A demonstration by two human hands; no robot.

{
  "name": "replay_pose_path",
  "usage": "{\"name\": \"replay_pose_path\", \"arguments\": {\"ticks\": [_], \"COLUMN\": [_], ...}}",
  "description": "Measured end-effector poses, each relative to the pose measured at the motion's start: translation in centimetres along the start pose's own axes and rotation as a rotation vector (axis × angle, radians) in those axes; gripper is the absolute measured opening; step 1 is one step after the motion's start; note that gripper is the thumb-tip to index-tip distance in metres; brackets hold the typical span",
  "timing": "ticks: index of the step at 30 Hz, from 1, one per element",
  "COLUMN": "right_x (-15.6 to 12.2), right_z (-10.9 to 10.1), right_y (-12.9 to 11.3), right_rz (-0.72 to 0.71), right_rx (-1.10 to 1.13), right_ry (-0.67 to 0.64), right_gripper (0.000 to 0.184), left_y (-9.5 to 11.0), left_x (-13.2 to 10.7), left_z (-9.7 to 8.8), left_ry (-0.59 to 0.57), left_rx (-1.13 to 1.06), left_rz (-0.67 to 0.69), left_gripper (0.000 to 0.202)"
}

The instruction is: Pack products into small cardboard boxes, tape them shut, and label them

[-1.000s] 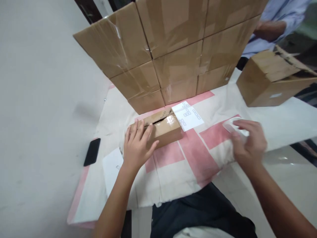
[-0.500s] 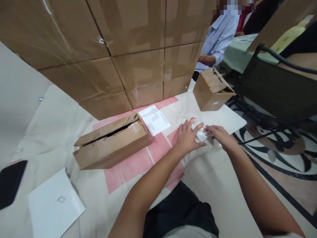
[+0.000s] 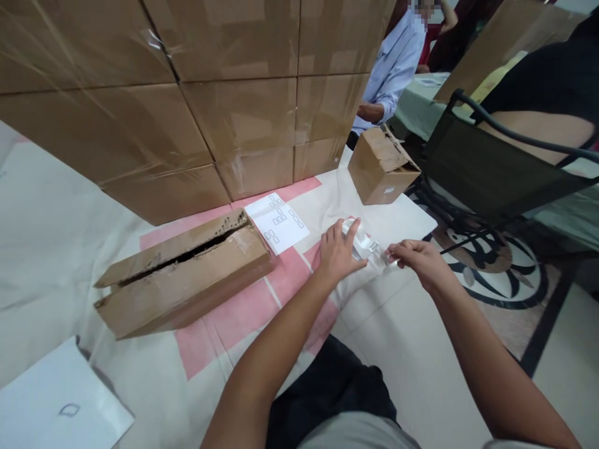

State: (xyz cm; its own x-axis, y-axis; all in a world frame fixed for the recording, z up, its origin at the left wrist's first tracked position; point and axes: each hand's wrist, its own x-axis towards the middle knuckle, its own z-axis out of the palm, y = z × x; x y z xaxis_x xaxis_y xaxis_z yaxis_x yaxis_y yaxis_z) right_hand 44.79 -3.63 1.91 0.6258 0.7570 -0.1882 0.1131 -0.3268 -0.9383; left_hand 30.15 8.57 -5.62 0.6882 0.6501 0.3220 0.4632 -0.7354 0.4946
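Observation:
My left hand (image 3: 334,252) is curved around a small white rounded object (image 3: 360,237), with thumb and fingers on its sides. A little dark rectangle shows at the object's right end. Clear plastic film (image 3: 381,254) trails from that end toward my right hand (image 3: 414,259), whose thumb and fingertips are pinched together on it. Whether the film is a bag or a strip of tape I cannot tell. Both hands are at the edge of the cloth-covered surface. Just left of them lies a white sheet with small drawn rectangles (image 3: 276,221).
A long torn-topped cardboard box (image 3: 196,280) lies to the left. Stacked cartons (image 3: 253,118) rise behind it. A smaller cardboard box (image 3: 381,171), a dark chair (image 3: 500,149) and a person in a blue shirt (image 3: 390,68) are at the right. Another paper (image 3: 65,393) lies front left.
My right hand has moved a little away from the white object, with clear film now showing between them. My left hand stays on the object. The view has shifted slightly rightward.

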Motion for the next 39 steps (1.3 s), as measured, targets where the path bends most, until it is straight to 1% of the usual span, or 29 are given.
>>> {"name": "replay_pose_path", "arguments": {"ticks": [2, 4, 10, 12, 16, 19, 22, 25, 28, 30, 31, 32, 34, 35, 36, 38, 39], "right_x": [-0.7, -0.9, -0.6, -0.4, 0.4, 1.0, 0.8, -0.4, -2.3, -3.5, -4.0, -4.4, -4.9, -4.9, -5.0, -4.8, -4.7], "right_z": [-0.1, 0.1, 1.0, 1.3, 2.3, 2.7, 2.6, 2.7, 3.3, 4.0, 4.5, 5.0, 6.4, 7.1, 7.9, 9.6, 10.5], "right_y": [1.0, 1.9, 2.9, 3.7, 5.7, 6.8, 6.9, 6.3, 4.9, 3.4, 2.6, 1.7, 0.0, -0.8, -1.6, -3.0, -3.6], "right_rz": [0.074, 0.101, 0.065, 0.048, -0.011, -0.065, -0.145, -0.266, -0.409, -0.496, -0.544, -0.599, -0.714, -0.764, -0.804, -0.856, -0.876], "right_rx": [0.093, 0.145, 0.138, 0.124, 0.106, 0.082, 0.067, 0.070, 0.072, 0.066, 0.058, 0.046, 0.020, 0.012, 0.012, 0.033, 0.048], "right_ry": [0.018, 0.032, 0.043, 0.037, 0.053, 0.077, 0.095, 0.155, 0.241, 0.279, 0.284, 0.277, 0.247, 0.228, 0.208, 0.182, 0.172], "right_gripper": [0.059, 0.060, 0.057, 0.055, 0.053, 0.053, 0.052, 0.053, 0.053, 0.052, 0.052, 0.052, 0.051, 0.050, 0.050, 0.049, 0.049], "left_y": [0.0, -0.1, -0.1, -0.1, -0.2, -0.4, -0.8, -1.1, -1.3, -1.3, -1.3, -1.4, -1.5, -1.7, -1.9, -2.5, -2.8], "left_x": [0.0, 0.0, 0.1, 0.1, 0.1, 0.1, 0.1, 0.3, 0.5, 0.5, 0.5, 0.4, 0.3, 0.2, 0.2, 0.1, 0.1], "left_z": [0.0, 0.0, -0.1, -0.1, 0.1, 0.3, 0.4, -0.2, -2.2, -4.1, -5.2, -6.4, -8.8, -10.0, -11.1, -13.3, -14.3], "left_ry": [-0.011, -0.017, -0.028, -0.029, -0.009, 0.008, 0.022, 0.015, 0.031, 0.034, -0.005, -0.077, -0.220, -0.229, -0.180, 0.017, 0.116], "left_rx": [0.002, 0.001, -0.017, -0.010, -0.005, -0.028, -0.076, -0.103, -0.188, -0.359, -0.482, -0.613, -0.831, -0.893, -0.926, -0.929, -0.922], "left_rz": [-0.005, -0.013, -0.035, -0.030, -0.009, -0.038, -0.064, 0.003, 0.066, 0.056, 0.041, 0.029, 0.014, 0.012, 0.014, 0.020, 0.016], "left_gripper": [0.111, 0.111, 0.112, 0.112, 0.112, 0.113, 0.115, 0.113, 0.104, 0.098, 0.093, 0.087, 0.067, 0.055, 0.042, 0.022, 0.018]}}
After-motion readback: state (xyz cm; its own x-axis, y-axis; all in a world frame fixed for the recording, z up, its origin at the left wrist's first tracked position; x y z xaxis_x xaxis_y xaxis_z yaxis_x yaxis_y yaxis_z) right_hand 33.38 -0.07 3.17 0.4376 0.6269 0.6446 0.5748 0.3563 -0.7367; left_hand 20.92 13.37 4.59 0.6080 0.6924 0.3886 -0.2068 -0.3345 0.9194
